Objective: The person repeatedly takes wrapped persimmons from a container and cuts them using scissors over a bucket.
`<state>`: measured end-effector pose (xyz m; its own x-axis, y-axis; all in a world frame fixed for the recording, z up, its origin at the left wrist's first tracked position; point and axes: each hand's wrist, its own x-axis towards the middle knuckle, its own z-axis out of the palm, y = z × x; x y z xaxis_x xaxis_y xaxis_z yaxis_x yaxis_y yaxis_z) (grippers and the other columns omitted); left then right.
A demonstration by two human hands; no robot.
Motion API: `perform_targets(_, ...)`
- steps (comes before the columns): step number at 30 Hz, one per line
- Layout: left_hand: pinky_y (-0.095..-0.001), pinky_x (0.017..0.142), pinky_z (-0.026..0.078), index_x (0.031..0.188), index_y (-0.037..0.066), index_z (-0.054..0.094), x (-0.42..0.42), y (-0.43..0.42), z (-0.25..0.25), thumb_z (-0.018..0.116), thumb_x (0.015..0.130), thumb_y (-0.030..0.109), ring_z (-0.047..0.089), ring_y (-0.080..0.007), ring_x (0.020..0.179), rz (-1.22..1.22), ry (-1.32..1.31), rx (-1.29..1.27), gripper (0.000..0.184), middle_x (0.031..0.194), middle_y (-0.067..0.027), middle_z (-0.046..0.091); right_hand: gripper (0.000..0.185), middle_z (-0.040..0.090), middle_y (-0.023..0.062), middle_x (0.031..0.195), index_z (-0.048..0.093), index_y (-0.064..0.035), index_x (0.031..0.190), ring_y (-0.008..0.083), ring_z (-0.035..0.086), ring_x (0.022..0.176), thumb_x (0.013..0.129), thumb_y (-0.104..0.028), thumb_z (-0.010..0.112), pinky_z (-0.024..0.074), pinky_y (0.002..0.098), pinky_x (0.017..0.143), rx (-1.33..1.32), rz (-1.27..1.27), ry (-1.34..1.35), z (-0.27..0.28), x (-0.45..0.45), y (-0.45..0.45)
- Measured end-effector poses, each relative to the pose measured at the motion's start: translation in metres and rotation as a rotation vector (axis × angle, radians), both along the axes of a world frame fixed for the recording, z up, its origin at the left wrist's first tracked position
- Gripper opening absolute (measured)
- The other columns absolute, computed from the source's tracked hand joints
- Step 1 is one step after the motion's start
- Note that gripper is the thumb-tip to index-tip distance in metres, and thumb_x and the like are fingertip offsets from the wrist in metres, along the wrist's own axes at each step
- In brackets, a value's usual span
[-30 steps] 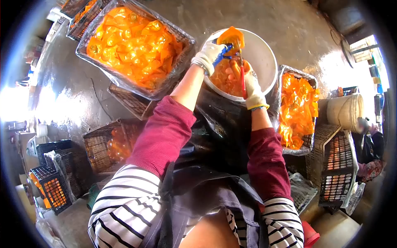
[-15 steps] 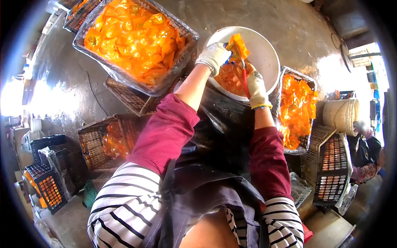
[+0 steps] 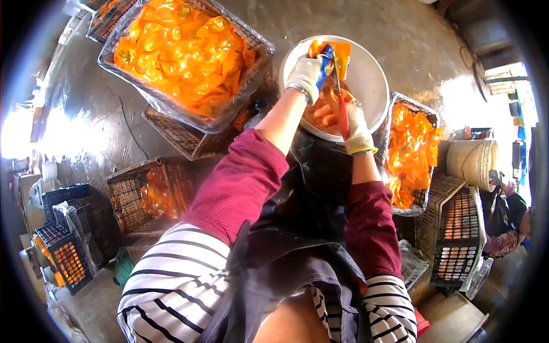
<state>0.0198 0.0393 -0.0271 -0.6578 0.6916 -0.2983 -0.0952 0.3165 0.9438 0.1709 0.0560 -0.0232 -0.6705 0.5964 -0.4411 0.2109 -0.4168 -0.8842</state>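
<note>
My left hand (image 3: 307, 73), in a white glove with blue fingertips, pinches an orange translucent piece (image 3: 342, 56) over a white bucket (image 3: 374, 74). My right hand (image 3: 355, 128), in a white glove with a yellow cuff, is closed around red-handled scissors (image 3: 343, 114). The scissor blades point up beside the orange piece. Below the hands, orange-pink bits (image 3: 326, 114) lie in the bucket. A plastic-lined crate of orange pieces (image 3: 177, 54) stands to the left, and a smaller crate of orange pieces (image 3: 409, 151) is right of the bucket.
Tilted crates (image 3: 140, 197) lie on the left floor, with a black crate (image 3: 68, 257) further out. At right are stacked crates (image 3: 457, 234), a pale bucket (image 3: 472, 163) and a person (image 3: 506, 214) at the edge. A green object (image 3: 123, 266) lies lower left.
My left hand has shifted right and up a little over the bucket, and the orange piece has turned. The scissors have become more upright. My right hand stays near the bucket's right rim.
</note>
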Motion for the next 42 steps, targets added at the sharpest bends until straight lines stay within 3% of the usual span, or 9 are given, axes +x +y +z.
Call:
perform_targets(6, -0.0388, 0.081, 0.046, 0.097, -0.001, 0.064, 0.003, 0.0, 0.011, 0.056, 0.082, 0.043, 0.061, -0.035, 0.094, -0.17, 0.548, -0.376, 0.047, 0.096, -0.0238, 0.063, 0.036, 0.061, 0.0055, 0.064, 0.06, -0.0021, 0.103, 0.0101, 0.052, 0.046, 0.086, -0.033, 0.061, 0.0401, 0.0212, 0.045, 0.365, 0.064, -0.302, 0.018, 0.019, 0.018)
perform_targets(9, -0.0364, 0.082, 0.047, 0.096, -0.003, 0.064, -0.008, 0.014, -0.031, 0.058, 0.082, 0.043, 0.062, -0.0313, 0.093, -0.136, 0.322, -0.213, 0.048, 0.096, -0.0244, 0.063, 0.032, 0.063, 0.0088, 0.065, 0.059, -0.0026, 0.106, 0.0121, 0.054, 0.047, 0.089, -0.03, 0.056, 0.0413, 0.0211, 0.045, 0.441, 0.117, -0.348, 0.027, 0.021, 0.021)
perform_targets(13, -0.0268, 0.074, 0.053, 0.113, -0.003, 0.054, 0.021, -0.006, 0.007, 0.062, 0.087, 0.029, 0.061, -0.0162, 0.088, -0.047, -0.715, 0.552, 0.043, 0.097, -0.0083, 0.062, 0.03, 0.065, 0.0139, 0.07, 0.054, -0.0031, 0.114, 0.0151, 0.058, 0.05, 0.092, -0.023, 0.05, 0.0433, 0.0211, 0.047, 0.082, -0.018, -0.112, 0.014, 0.024, 0.031)
perform_targets(18, -0.026, 0.075, 0.052, 0.117, 0.0, 0.053, -0.013, 0.024, -0.077, 0.053, 0.091, 0.026, 0.062, -0.0168, 0.088, -0.074, -0.113, 0.171, 0.036, 0.099, -0.0098, 0.063, 0.032, 0.066, 0.0167, 0.075, 0.05, -0.0019, 0.118, 0.0179, 0.059, 0.051, 0.092, -0.02, 0.05, 0.0442, 0.0227, 0.045, 0.375, -0.017, 0.025, -0.038, 0.021, 0.039)
perform_targets(20, -0.034, 0.072, 0.05, 0.102, -0.003, 0.061, -0.006, 0.014, -0.038, 0.036, 0.096, 0.038, 0.064, -0.0295, 0.085, -0.334, 0.835, -0.257, 0.049, 0.088, -0.0175, 0.066, 0.033, 0.066, 0.0162, 0.077, 0.05, -0.0016, 0.119, 0.0175, 0.06, 0.053, 0.091, -0.019, 0.052, 0.0441, 0.0227, 0.045, 0.434, 0.022, -0.07, -0.026, 0.017, 0.033)
perform_targets(24, -0.0296, 0.072, 0.052, 0.11, 0.002, 0.057, 0.007, -0.004, -0.004, 0.052, 0.091, 0.032, 0.063, -0.0231, 0.084, -0.125, 0.267, -0.007, 0.036, 0.092, -0.0125, 0.065, 0.032, 0.065, 0.0128, 0.078, 0.052, -0.0022, 0.117, 0.0149, 0.06, 0.058, 0.09, -0.019, 0.055, 0.044, 0.0217, 0.048, 0.05, 0.003, -0.007, 0.001, 0.019, 0.024)
perform_targets(30, -0.0258, 0.067, 0.051, 0.113, 0.01, 0.054, 0.022, -0.015, 0.013, 0.066, 0.084, 0.03, 0.06, -0.018, 0.078, 0.0, -0.964, 0.538, 0.038, 0.094, -0.0055, 0.062, 0.026, 0.065, 0.0095, 0.077, 0.058, -0.0007, 0.11, 0.0154, 0.061, 0.059, 0.089, -0.017, 0.056, 0.0468, 0.0266, 0.049, 0.516, -0.01, -0.267, 0.027, 0.006, 0.002)
perform_targets(33, -0.0259, 0.064, 0.051, 0.114, 0.01, 0.053, 0.016, -0.013, 0.002, 0.067, 0.082, 0.03, 0.06, -0.0177, 0.079, -0.044, -0.922, 0.555, 0.04, 0.093, -0.0054, 0.062, 0.028, 0.065, 0.0091, 0.079, 0.057, -0.0002, 0.111, 0.0172, 0.062, 0.061, 0.088, -0.017, 0.057, 0.0465, 0.0263, 0.048, 0.088, -0.006, -0.004, 0.012, 0.012, 0.01)
perform_targets(42, -0.0181, 0.053, 0.047, 0.097, 0.008, 0.061, 0.014, -0.009, 0.006, 0.064, 0.085, 0.029, 0.059, -0.0112, 0.061, -0.197, -0.794, 0.437, 0.024, 0.078, -0.0008, 0.062, 0.031, 0.065, 0.0092, 0.077, 0.056, -0.0024, 0.115, 0.0111, 0.058, 0.051, 0.09, -0.02, 0.05, 0.0404, 0.0212, 0.043, 0.219, -0.068, -0.068, 0.017, 0.023, 0.027)
